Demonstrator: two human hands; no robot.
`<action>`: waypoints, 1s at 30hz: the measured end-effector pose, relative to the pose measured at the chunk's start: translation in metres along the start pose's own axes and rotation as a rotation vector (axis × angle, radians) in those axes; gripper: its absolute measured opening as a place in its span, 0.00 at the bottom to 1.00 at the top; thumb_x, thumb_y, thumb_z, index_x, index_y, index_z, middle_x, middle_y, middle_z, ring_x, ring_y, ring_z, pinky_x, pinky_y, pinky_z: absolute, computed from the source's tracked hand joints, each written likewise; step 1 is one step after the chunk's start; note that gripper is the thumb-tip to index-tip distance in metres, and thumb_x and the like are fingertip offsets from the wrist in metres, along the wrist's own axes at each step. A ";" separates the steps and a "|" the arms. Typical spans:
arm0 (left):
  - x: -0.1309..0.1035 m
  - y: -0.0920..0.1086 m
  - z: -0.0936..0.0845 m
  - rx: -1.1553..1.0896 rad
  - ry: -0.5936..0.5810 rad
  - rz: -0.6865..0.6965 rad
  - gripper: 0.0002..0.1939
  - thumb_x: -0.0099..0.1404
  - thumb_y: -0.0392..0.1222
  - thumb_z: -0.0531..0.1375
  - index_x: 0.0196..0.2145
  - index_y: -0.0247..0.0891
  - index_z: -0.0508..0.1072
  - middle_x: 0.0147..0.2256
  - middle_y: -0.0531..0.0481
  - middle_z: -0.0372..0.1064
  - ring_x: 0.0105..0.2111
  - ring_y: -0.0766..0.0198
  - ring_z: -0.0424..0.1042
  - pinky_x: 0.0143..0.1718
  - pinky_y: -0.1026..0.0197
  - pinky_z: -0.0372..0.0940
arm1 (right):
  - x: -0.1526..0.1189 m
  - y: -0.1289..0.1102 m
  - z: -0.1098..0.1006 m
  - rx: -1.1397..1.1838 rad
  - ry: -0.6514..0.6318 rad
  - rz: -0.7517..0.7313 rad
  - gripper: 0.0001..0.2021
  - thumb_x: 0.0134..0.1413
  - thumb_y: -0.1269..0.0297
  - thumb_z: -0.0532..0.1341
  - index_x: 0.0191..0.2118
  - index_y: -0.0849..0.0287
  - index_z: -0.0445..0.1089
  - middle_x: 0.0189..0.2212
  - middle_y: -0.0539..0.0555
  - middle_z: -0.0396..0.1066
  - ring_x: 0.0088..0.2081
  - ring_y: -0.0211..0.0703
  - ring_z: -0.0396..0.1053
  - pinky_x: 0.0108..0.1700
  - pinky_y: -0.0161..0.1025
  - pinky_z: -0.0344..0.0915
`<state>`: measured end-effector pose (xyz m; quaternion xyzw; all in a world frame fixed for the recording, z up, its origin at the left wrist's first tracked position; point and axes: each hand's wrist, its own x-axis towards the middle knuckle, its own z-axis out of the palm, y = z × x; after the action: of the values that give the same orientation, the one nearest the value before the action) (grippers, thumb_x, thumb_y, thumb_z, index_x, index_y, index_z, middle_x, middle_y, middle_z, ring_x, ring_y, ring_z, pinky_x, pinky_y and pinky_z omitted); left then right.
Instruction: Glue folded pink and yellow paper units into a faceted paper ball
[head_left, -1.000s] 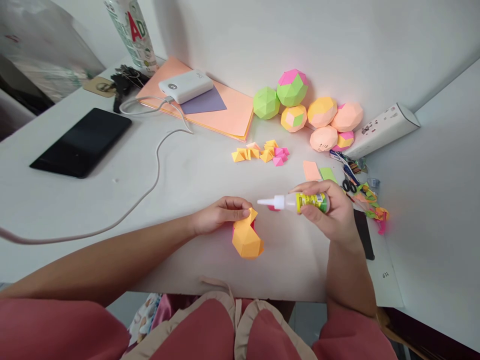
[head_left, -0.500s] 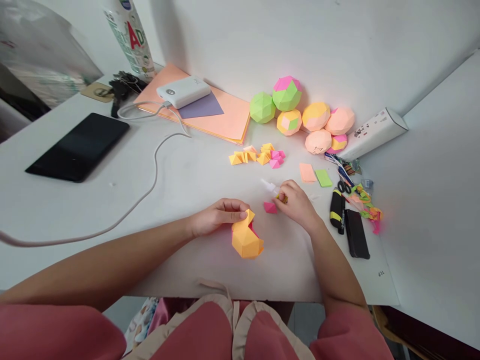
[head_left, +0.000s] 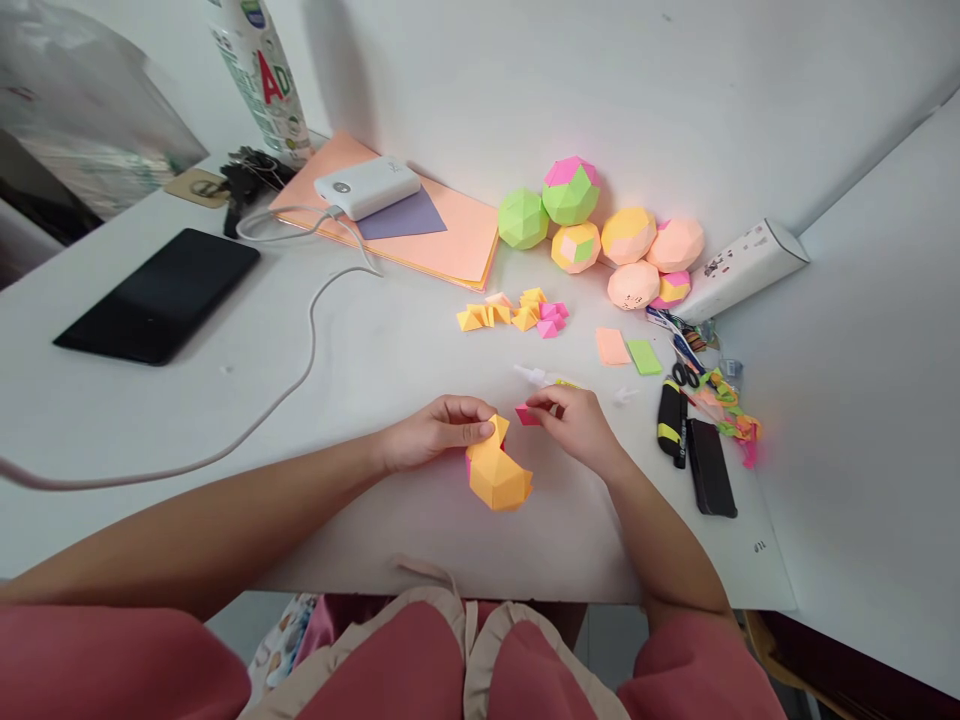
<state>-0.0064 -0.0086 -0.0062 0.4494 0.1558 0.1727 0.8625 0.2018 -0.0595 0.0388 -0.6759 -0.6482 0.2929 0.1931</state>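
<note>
My left hand (head_left: pixel 441 434) pinches the upper flap of a partly open orange paper ball (head_left: pixel 498 477), which shows pink at its left side and inside the gap. Close to its right, my right hand (head_left: pixel 573 422) has thumb and fingers closed on a small pink folded paper piece (head_left: pixel 526 414). A white-tipped glue bottle (head_left: pixel 537 376) lies on the table just beyond the right hand, partly hidden by it. Farther back sit loose orange folded paper pieces (head_left: pixel 487 316) and pink ones (head_left: pixel 551 318).
Several finished paper balls (head_left: pixel 571 190) rest against the wall. Sticky notes (head_left: pixel 613 347), scissors (head_left: pixel 684 375), a black-and-yellow cutter (head_left: pixel 671 415) and a black phone-like object (head_left: pixel 711 467) lie at right. A tablet (head_left: pixel 159 295), cable (head_left: pixel 311 345) and power bank (head_left: pixel 367 186) are at left.
My right hand has let go of the glue bottle, now lying on the table, and taken hold of the pink paper piece. The left hand stays on the paper ball.
</note>
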 end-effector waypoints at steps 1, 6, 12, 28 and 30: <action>0.000 0.000 0.000 0.006 0.001 0.002 0.10 0.61 0.43 0.60 0.32 0.33 0.74 0.36 0.45 0.71 0.37 0.60 0.69 0.40 0.58 0.63 | 0.000 0.000 0.000 0.115 0.017 0.019 0.05 0.52 0.67 0.58 0.30 0.58 0.72 0.32 0.53 0.75 0.32 0.39 0.71 0.35 0.39 0.67; 0.000 0.000 0.000 0.021 0.018 0.004 0.10 0.60 0.44 0.61 0.31 0.33 0.74 0.34 0.47 0.71 0.33 0.63 0.69 0.38 0.60 0.63 | 0.000 -0.001 -0.003 0.634 0.018 0.092 0.08 0.44 0.62 0.66 0.32 0.60 0.73 0.29 0.52 0.74 0.31 0.38 0.72 0.37 0.39 0.69; 0.001 -0.003 -0.001 0.011 0.054 -0.005 0.10 0.59 0.45 0.62 0.32 0.34 0.75 0.32 0.49 0.71 0.33 0.64 0.68 0.38 0.60 0.63 | 0.002 -0.001 0.001 0.906 -0.159 0.226 0.08 0.40 0.64 0.69 0.29 0.59 0.74 0.23 0.49 0.73 0.26 0.35 0.69 0.32 0.36 0.66; 0.000 -0.004 -0.002 0.016 0.048 0.002 0.09 0.60 0.44 0.61 0.34 0.34 0.76 0.30 0.50 0.69 0.34 0.63 0.68 0.40 0.59 0.63 | 0.000 -0.007 0.000 0.956 -0.198 0.233 0.07 0.40 0.65 0.69 0.28 0.60 0.74 0.23 0.49 0.73 0.26 0.35 0.68 0.30 0.36 0.65; 0.001 -0.004 -0.002 0.020 0.046 0.004 0.10 0.60 0.44 0.61 0.34 0.34 0.76 0.30 0.50 0.69 0.34 0.63 0.68 0.40 0.59 0.63 | 0.000 -0.006 0.001 0.954 -0.196 0.237 0.07 0.40 0.65 0.69 0.28 0.60 0.74 0.24 0.49 0.73 0.27 0.35 0.68 0.31 0.36 0.65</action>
<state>-0.0060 -0.0092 -0.0104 0.4543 0.1763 0.1831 0.8538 0.1965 -0.0593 0.0424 -0.5507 -0.3760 0.6385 0.3843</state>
